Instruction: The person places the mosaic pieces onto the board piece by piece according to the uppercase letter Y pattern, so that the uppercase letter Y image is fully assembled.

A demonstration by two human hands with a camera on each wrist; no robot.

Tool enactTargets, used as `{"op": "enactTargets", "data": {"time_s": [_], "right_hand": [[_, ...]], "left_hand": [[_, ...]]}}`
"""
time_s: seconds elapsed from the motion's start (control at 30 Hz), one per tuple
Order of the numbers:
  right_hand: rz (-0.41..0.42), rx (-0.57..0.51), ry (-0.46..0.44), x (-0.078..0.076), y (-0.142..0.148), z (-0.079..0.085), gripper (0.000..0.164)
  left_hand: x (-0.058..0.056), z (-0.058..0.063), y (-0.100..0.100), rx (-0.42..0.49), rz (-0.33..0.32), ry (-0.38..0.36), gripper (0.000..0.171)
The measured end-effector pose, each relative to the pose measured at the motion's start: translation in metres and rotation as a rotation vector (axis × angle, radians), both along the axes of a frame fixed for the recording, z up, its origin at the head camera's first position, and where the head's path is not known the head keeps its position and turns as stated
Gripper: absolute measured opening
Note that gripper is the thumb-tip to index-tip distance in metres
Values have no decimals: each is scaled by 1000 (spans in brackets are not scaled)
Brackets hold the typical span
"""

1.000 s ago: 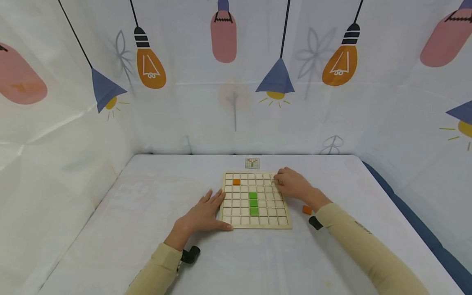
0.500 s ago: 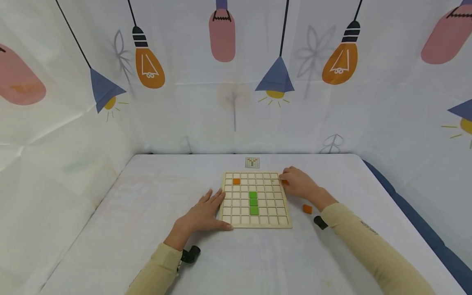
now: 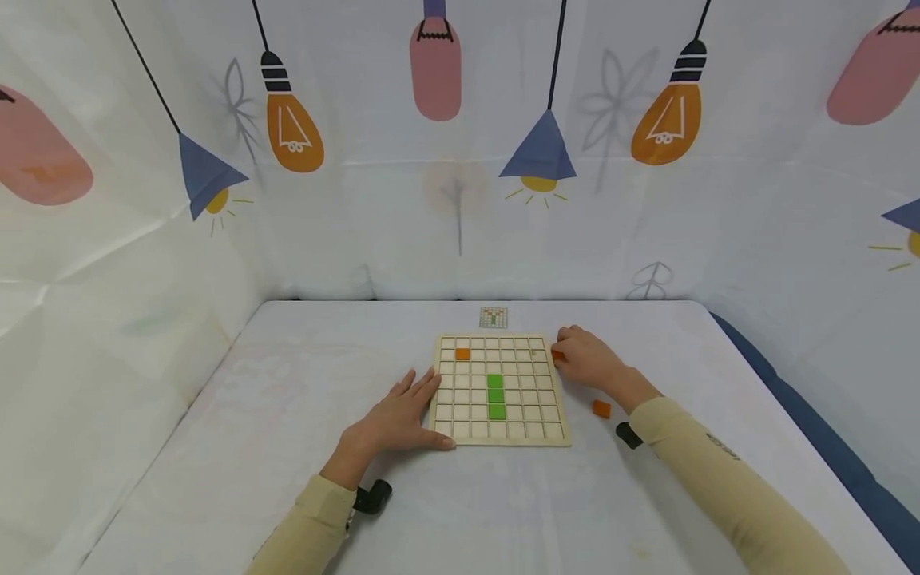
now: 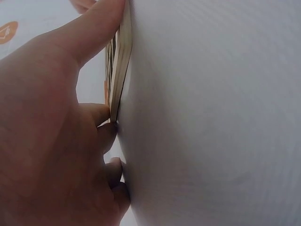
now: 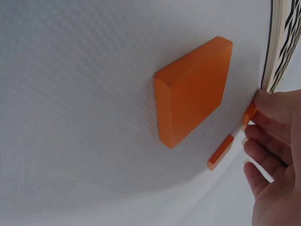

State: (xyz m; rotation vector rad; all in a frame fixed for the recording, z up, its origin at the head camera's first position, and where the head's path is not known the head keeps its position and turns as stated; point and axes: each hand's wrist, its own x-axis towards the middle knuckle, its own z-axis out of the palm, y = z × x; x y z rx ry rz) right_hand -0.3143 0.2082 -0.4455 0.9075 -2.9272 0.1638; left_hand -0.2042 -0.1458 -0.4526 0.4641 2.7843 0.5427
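A wooden grid board point(image 3: 528, 439) lies on the table, with three green tiles point(image 3: 496, 396) in a column and one orange tile point(image 3: 463, 354) at its upper left. My left hand point(image 3: 398, 415) rests spread at the board's left edge, thumb along the front corner; the left wrist view shows the thumb point(image 4: 89, 33) against the board's side. Beside the right edge, my right hand point(image 3: 585, 359) pinches an orange tile point(image 5: 250, 112) between thumb and fingertips. Another orange tile point(image 5: 221, 153) lies just past those fingers, and a third loose orange tile point(image 3: 601, 409) lies nearer the wrist.
A small card point(image 3: 493, 318) printed with a coloured grid lies behind the board. The white table point(image 3: 287, 447) reaches to a patterned cloth wall point(image 3: 402, 231) at the back and left. Dark blue fabric point(image 3: 812, 423) runs along the right side.
My right hand has moved right, off the board's upper right cells to just outside its edge, where an orange tile now shows at the fingers. The left hand has stayed put.
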Motion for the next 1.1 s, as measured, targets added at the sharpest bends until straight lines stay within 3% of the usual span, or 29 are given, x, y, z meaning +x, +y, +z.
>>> {"op": "enactTargets", "data": {"time_s": [0.37,0.83,1.1], "right_hand": [[14,-6,19,-2,0,-1,13],[-37,-10,-5,0,3,-1,13],[-46,-2,27,2,3,-4,14]], "left_hand": [[-1,-1,1,-12,7,5,114],[0,1,1,-6,2,-2,114],[1,2,0,-1,-1,2,113]]}}
